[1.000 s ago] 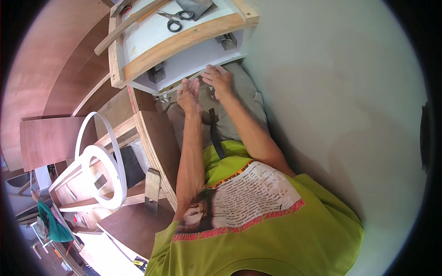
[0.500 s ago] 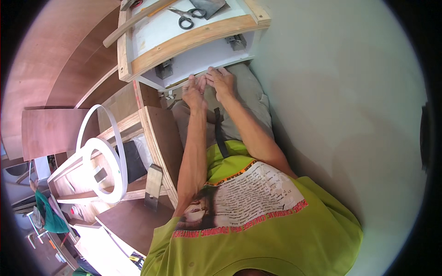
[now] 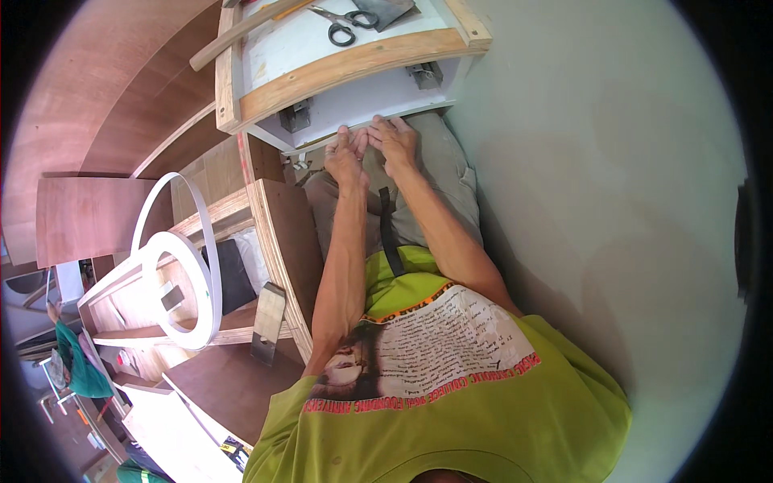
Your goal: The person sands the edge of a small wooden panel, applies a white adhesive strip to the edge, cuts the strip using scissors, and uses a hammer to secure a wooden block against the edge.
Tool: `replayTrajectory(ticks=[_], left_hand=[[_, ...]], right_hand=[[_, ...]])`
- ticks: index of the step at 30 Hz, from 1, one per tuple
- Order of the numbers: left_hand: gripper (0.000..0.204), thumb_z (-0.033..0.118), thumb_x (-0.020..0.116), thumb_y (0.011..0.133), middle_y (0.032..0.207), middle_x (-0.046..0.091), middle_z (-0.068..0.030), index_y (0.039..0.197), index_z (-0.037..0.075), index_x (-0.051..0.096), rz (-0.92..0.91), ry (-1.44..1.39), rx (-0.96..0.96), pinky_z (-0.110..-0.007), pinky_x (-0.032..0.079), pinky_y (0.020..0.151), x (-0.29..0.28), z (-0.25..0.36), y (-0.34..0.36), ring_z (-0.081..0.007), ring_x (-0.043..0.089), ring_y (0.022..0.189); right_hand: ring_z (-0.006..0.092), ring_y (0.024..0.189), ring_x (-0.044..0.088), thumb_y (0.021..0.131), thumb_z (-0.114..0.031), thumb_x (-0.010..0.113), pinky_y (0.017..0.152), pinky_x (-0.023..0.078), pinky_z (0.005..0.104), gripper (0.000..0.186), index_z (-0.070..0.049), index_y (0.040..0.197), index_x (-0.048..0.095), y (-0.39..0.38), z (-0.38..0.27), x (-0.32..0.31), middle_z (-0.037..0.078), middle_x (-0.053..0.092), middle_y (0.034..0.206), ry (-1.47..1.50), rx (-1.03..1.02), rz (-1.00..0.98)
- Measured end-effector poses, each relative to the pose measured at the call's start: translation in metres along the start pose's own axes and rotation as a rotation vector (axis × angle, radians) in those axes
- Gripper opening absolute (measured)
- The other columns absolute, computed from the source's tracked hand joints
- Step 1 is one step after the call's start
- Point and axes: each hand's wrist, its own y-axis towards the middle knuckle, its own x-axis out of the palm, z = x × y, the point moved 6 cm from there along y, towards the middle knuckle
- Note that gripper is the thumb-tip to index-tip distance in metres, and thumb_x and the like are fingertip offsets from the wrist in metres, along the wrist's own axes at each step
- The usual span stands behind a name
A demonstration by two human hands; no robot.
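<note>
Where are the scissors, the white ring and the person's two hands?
scissors (image 3: 345, 22): head view, on the pivot near the black handles.
white ring (image 3: 187, 291): head view, on its flat white band.
left hand (image 3: 347, 155): head view, back of hand.
right hand (image 3: 394, 145): head view, back of hand.

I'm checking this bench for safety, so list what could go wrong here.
1. Both hands, left hand and right hand, press on the white panel edge; fingers might get pinched.
2. The scissors lie loose on the board above and could slide off if it is jolted.
</note>
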Motion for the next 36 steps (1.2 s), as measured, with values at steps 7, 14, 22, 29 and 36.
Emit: replayTrajectory(ticks=[7, 14, 22, 29, 36], left_hand=[[0.026, 0.015, 0.059, 0.091, 0.091, 0.061, -0.0195, 0.096, -0.004, 0.042, 0.007, 0.019, 0.002, -0.030, 0.059, 0.067, 0.001, 0.002, 0.000, -0.0258, 0.067, 0.079], [0.026, 0.014, 0.060, 0.090, 0.090, 0.061, -0.0174, 0.100, -0.005, 0.045, 0.003, -0.006, -0.010, -0.028, 0.058, 0.066, 0.000, 0.000, 0.001, -0.0244, 0.066, 0.079], [0.029, 0.017, 0.063, 0.088, 0.090, 0.062, -0.0164, 0.100, -0.003, 0.046, -0.010, 0.036, 0.002, -0.029, 0.059, 0.068, -0.003, -0.001, 0.006, -0.0254, 0.067, 0.080], [0.032, 0.020, 0.061, 0.090, 0.096, 0.059, -0.0166, 0.105, -0.004, 0.046, -0.057, 0.063, -0.077, -0.030, 0.057, 0.069, 0.001, 0.005, 0.003, -0.0255, 0.066, 0.084], [0.032, 0.024, 0.056, 0.093, 0.097, 0.059, -0.0162, 0.107, -0.004, 0.048, 0.032, 0.067, 0.003, -0.029, 0.055, 0.073, -0.030, 0.030, 0.003, -0.0239, 0.065, 0.087]], right_hand=[[0.0266, 0.094, 0.063, 0.085, -0.016, 0.066, 0.079, 0.055, 0.0334, 0.042, 0.010, 0.112, 0.049, -0.004, -0.003, 0.002, 0.018, 0.059, 0.103, 0.006, -0.006, 0.003], [0.0242, 0.088, 0.063, 0.086, -0.016, 0.065, 0.075, 0.055, 0.0332, 0.037, 0.008, 0.110, 0.051, -0.004, -0.002, 0.002, 0.014, 0.060, 0.098, 0.020, -0.042, 0.020], [0.0272, 0.096, 0.062, 0.085, -0.016, 0.066, 0.081, 0.055, 0.0334, 0.045, 0.011, 0.115, 0.045, -0.007, -0.002, 0.004, 0.018, 0.058, 0.105, 0.011, -0.030, -0.006], [0.0212, 0.093, 0.062, 0.084, -0.017, 0.068, 0.077, 0.053, 0.0325, 0.039, 0.003, 0.113, 0.050, 0.000, 0.015, 0.005, 0.012, 0.059, 0.104, -0.131, -0.089, -0.032], [0.0250, 0.096, 0.061, 0.084, -0.022, 0.068, 0.082, 0.050, 0.0371, 0.041, 0.001, 0.113, 0.051, -0.005, 0.012, 0.016, 0.012, 0.059, 0.105, -0.084, -0.043, -0.025]])
